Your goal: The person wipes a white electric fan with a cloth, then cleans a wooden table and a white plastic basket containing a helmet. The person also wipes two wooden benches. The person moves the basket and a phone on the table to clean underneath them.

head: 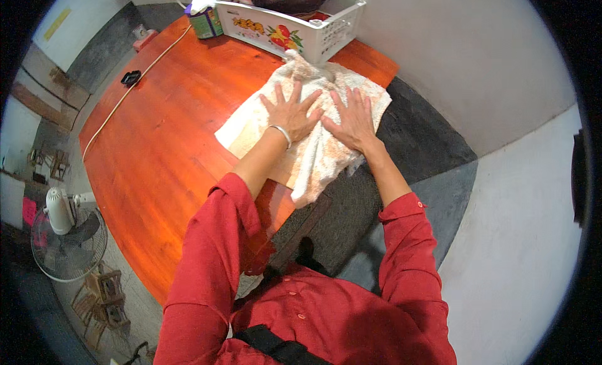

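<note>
A white and pale-orange towel (254, 125) lies rumpled on the right end of an orange-brown wooden table (155, 162). Its near corner hangs past the table's edge, and its far edge bunches up against a white plastic basket. My left hand (294, 113) rests palm down on the towel with the fingers spread; a silver bangle circles that wrist. Beside it, my right hand (352, 118) also presses flat on the cloth, fingers apart. The two thumbs almost meet. Neither hand grips anything. Folds cover whatever lies beneath the towel.
The white basket (273, 33) with a fruit print holds dark items. Next to it stands a green and purple container (207, 24). A pale cable (120, 101) runs past a black ashtray-like object (130, 78). A fan (66, 228) stands left; a wall (447, 50) borders the right.
</note>
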### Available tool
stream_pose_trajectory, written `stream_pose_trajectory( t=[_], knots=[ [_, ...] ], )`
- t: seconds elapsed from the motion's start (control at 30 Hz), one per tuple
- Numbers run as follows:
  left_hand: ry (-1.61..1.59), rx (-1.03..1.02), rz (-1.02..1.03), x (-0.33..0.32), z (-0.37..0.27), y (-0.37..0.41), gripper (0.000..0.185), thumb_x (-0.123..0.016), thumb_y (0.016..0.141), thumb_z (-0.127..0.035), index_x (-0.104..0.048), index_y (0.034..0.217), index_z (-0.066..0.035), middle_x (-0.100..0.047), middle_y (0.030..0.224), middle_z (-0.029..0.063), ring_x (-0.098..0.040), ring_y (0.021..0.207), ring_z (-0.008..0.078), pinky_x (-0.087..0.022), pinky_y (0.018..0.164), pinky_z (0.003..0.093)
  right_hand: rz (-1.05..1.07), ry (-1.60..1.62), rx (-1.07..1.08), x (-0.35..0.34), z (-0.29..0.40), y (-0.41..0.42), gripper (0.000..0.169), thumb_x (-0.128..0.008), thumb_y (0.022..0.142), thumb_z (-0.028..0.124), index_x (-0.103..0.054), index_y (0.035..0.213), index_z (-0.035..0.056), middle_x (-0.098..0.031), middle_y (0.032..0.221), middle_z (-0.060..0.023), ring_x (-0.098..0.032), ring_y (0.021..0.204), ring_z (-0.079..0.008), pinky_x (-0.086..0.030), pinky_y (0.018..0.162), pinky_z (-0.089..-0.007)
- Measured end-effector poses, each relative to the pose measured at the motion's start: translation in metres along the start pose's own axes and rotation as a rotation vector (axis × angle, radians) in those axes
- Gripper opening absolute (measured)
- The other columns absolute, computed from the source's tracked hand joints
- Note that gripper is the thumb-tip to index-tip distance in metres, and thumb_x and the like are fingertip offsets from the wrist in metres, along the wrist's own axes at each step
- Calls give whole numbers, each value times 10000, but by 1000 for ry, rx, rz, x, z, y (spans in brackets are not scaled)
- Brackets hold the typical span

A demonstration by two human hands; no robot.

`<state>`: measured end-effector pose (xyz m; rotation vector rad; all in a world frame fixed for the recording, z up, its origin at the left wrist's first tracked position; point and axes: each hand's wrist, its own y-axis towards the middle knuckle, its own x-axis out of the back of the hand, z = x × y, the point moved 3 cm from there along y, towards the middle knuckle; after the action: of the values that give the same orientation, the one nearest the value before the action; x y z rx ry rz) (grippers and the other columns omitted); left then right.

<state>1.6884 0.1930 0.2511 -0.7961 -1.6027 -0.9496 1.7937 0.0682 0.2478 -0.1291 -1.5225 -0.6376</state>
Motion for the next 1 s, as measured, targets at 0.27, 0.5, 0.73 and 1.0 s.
stream_pose_trajectory(
  t=[0.27, 0.5, 0.73, 1.0],
  knots=[
    [-31, -70, -27, 19, 10, -69, 614, -420, 876, -490, -307, 1435, -263, -205, 1510, 131, -141, 1359, 477, -129, 971, 754, 9, 78, 139, 10, 46, -24, 837, -471, 792, 679, -380, 1385, 96, -277, 1406, -336, -162, 1352, -479, -36, 1083, -598],
    [-70, -179, 68, 47, 74, -181, 705, -473, 837, -560, -307, 1437, -228, -195, 1507, 163, -148, 1354, 480, -133, 983, 732, 164, 160, 454, 23, 134, -64, 913, -489, 792, 654, -312, 1387, -15, -294, 1367, -356, -187, 1321, -517, -74, 1059, -635],
    [2, 131, -87, 45, 136, -136, 651, -455, 849, -585, -369, 1410, -266, -197, 1507, 158, -138, 1359, 476, -83, 964, 756, 82, 147, 481, -36, 155, 57, 825, -428, 824, 646, -303, 1424, 94, -228, 1430, -330, -165, 1341, -500, -85, 1053, -639],
    [61, 415, -206, 29, 143, -112, 603, -408, 846, -616, -403, 1381, -340, -215, 1518, 76, -103, 1379, 430, -33, 971, 757, 66, 84, 375, -49, 153, 116, 811, -362, 750, 800, -319, 1425, 353, -200, 1474, -276, -138, 1360, -490, -53, 1050, -649]
  ],
)
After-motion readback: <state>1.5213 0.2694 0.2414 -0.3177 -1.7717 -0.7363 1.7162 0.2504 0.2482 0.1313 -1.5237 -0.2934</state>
